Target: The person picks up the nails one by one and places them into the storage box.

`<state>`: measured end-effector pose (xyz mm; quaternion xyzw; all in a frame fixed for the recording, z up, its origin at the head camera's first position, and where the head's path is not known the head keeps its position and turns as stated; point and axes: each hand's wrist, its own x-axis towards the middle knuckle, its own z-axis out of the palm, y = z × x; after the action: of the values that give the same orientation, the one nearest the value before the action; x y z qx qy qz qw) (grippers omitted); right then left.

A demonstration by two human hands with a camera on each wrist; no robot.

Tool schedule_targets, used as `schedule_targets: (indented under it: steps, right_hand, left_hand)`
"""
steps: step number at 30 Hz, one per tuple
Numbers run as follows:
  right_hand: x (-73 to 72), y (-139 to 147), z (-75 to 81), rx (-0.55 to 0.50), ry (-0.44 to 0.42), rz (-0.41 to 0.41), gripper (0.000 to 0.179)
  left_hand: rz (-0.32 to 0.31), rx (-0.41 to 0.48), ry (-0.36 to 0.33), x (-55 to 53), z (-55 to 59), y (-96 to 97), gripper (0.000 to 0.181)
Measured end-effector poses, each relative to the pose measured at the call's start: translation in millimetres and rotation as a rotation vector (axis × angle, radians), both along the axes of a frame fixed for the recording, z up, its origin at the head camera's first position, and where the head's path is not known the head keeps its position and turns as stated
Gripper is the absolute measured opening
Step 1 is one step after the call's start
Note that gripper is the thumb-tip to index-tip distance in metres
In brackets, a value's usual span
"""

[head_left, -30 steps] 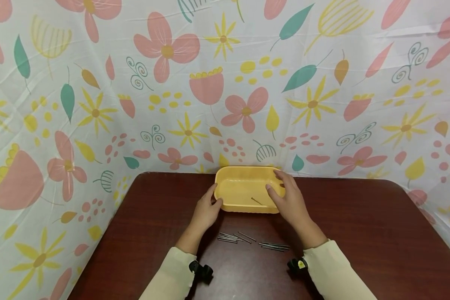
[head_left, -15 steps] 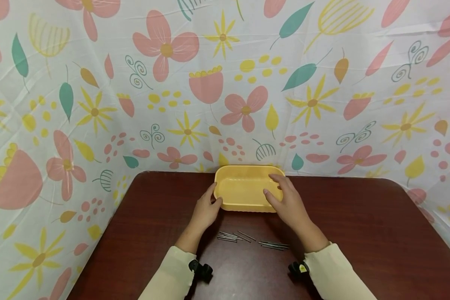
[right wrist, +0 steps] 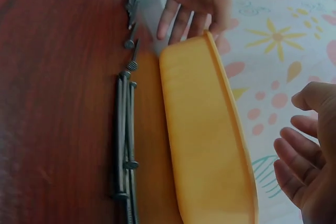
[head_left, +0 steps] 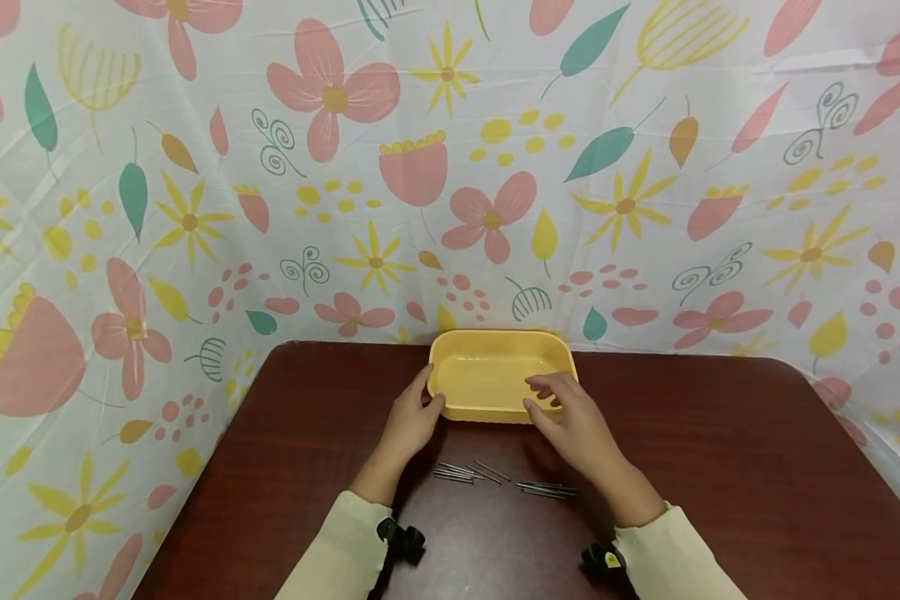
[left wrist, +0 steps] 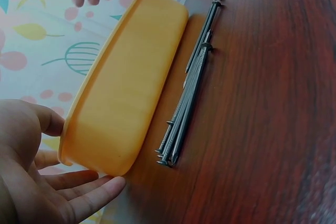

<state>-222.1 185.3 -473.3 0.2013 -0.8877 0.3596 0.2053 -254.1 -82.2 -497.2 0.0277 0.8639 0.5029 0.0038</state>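
Observation:
A shallow yellow plastic tray (head_left: 480, 367) sits against the back of the table. My left hand (head_left: 414, 419) holds its left end, thumb at the rim and fingers (left wrist: 86, 199) along the end wall toward the base. Above the tray's right end my right hand (head_left: 579, 422) hovers with loosely bent fingers; the right wrist view shows nothing in that hand. Several metal nails (head_left: 456, 473) lie on the table in front of the tray's left half, and another bunch of nails (head_left: 546, 490) lies to their right.
The dark red-brown wooden table (head_left: 720, 467) spreads out on both sides. A white flowered cloth (head_left: 495, 125) hangs right behind the tray. Each sleeve cuff carries a small black camera, such as the left wrist camera (head_left: 402, 540).
A nail seen in the tray a second ago is now out of sight. My right hand has drawn back a little toward the near rim. The left hand stays in place.

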Motion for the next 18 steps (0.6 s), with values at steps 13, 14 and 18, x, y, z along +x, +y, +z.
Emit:
schedule_targets:
  steps: [13,14,18]
  right_hand:
    - [15.5,-8,-9.7,0.095,-0.075,0.08,0.026]
    - [16.5,-9,-10.9,0.102,-0.086,0.087,0.024]
    - [20.0,-12,-15.4,0.116,-0.135,0.118,0.02]
  left_hand:
    - [-0.005,-0.002,0.0,-0.1,-0.7,-0.4,0.061]
    - [-0.005,-0.001,0.0,0.1,-1.0,-0.6,0.061]
    - [-0.008,0.003,0.002,-0.4,-2.5,-1.1,0.061]
